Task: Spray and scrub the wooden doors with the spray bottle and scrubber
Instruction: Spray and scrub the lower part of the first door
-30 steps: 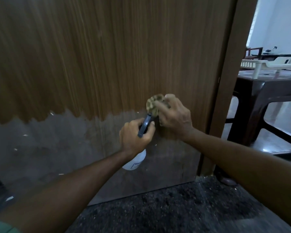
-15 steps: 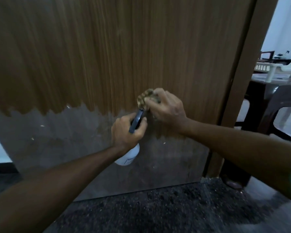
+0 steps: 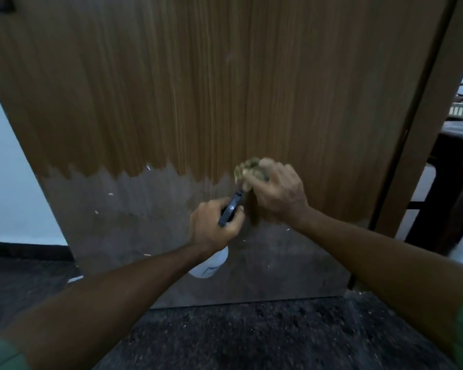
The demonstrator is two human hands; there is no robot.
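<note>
Right hand (image 3: 277, 193) grips scrubber (image 3: 247, 169) pressed on door (image 3: 198, 102) at the grey patch's upper edge; left hand (image 3: 214, 225) clasps upright spray bottle (image 3: 210, 265) just below-left, nozzle aimed up toward scrubber.

Legible text: none. Spray bottle (image 3: 210, 267), white body, low against the wooden door (image 3: 198, 89): one small label with dark print, facing the camera, too blurred and small to read. No other markings.
</note>
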